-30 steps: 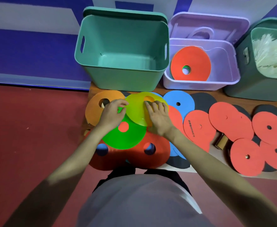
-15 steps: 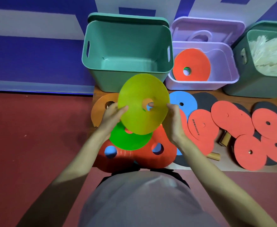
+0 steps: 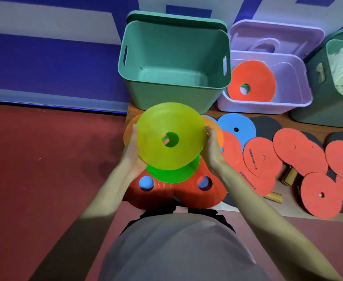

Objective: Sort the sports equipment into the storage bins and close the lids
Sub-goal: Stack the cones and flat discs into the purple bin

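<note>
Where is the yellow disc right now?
The yellow disc is at the centre of the head view, held between the left hand and right hand, above the green disc, before the empty teal bin.

Dim indoor light, saturated colours, soft shadows on the red floor [image 3: 44, 169]; wide-angle bending at edges

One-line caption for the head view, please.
Both hands, left hand and right hand, hold a yellow disc cone before the empty teal bin.
</note>
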Tool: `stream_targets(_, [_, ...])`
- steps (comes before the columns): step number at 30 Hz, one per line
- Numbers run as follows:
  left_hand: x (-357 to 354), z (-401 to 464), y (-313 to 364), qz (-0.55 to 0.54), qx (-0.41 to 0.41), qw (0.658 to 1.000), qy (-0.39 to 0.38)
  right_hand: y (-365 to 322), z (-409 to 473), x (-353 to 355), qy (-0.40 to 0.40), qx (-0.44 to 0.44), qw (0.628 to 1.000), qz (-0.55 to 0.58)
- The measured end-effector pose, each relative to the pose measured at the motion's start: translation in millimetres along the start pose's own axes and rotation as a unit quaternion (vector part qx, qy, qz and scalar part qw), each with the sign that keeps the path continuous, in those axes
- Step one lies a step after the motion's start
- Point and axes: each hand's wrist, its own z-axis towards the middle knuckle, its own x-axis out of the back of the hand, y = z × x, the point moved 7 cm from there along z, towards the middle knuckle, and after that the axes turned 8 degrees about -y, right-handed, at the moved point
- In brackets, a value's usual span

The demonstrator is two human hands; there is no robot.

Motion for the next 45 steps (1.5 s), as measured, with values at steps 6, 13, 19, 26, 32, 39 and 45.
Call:
stream_targets(6, [35.3, -9.9, 17.8, 0.027, -0.089, 0.989, 0.115, 11.5, 9.6, 24.9, 0.076, 0.011, 0.881, -0.467])
stream_targets(13, [46.9, -26.5, 19.6, 0.054, -0.121, 0.979, 0.154, 28.5, 17.1, 14.4, 0.083, 0.005, 0.834, -0.546])
stream_targets(19, [45.2, -34.2, 24.4, 0.054, -0.161, 0.973, 0.156, -3.7, 4.1, 21.7, 0.139, 0.152, 0.880, -0.427])
stream_targets(26, [36.4, -45.5, 40.1, 0.062, -0.234, 0.949, 0.202, -24.7, -40.9, 68.4, 0.319, 0.243, 0.867, -0.296])
stream_targets(32, [27.6, -38.9, 36.3, 0.089, -0.239, 0.943, 0.214, -18.4, -42.8, 67.4, 0.285, 0.234, 0.916, -0.160])
stream_targets(39, [5.7, -18.8, 12.9, 0.063, -0.153, 0.981, 0.099, -12.1, -36.1, 21.7, 0.127, 0.258, 0.939, -0.189])
stream_targets(45, [3.7, -23.2, -9.3, 0.019, -0.069, 0.992, 0.105, -7.5, -43.6, 1.5, 0.086, 0.276, 0.882, -0.373])
